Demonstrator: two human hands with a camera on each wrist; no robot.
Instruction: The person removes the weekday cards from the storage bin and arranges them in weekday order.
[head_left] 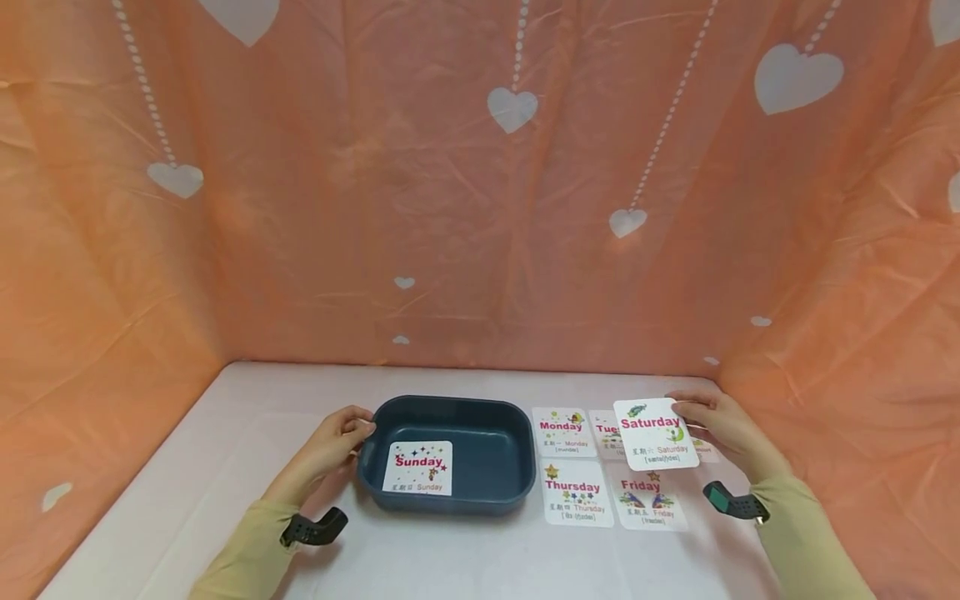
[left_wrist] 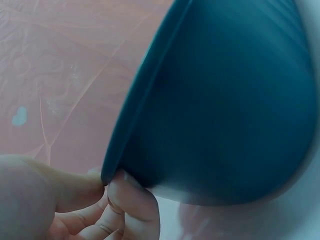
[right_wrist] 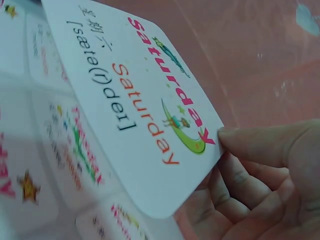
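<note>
My left hand (head_left: 339,440) pinches the left rim of a dark blue rectangular basin (head_left: 487,467) between thumb and fingers; the left wrist view shows the thumb right at the basin's edge (left_wrist: 145,80). Inside the basin lies a white Sunday card (head_left: 417,468). With thumb and fingers, my right hand (head_left: 723,425) pinches the right edge of a white Saturday card (head_left: 656,434). That card, printed with a green moon in the right wrist view (right_wrist: 135,100), is raised over the laid-out cards and partly covers the Tuesday card (head_left: 604,429) and another beside it.
Right of the basin, the Monday card (head_left: 562,432), Thursday card (head_left: 576,493) and Friday card (head_left: 649,501) lie face up in rows on the white table (head_left: 300,383). An orange curtain (head_left: 450,208) with white hearts encloses the back and sides. Each wrist wears a black band (head_left: 315,528).
</note>
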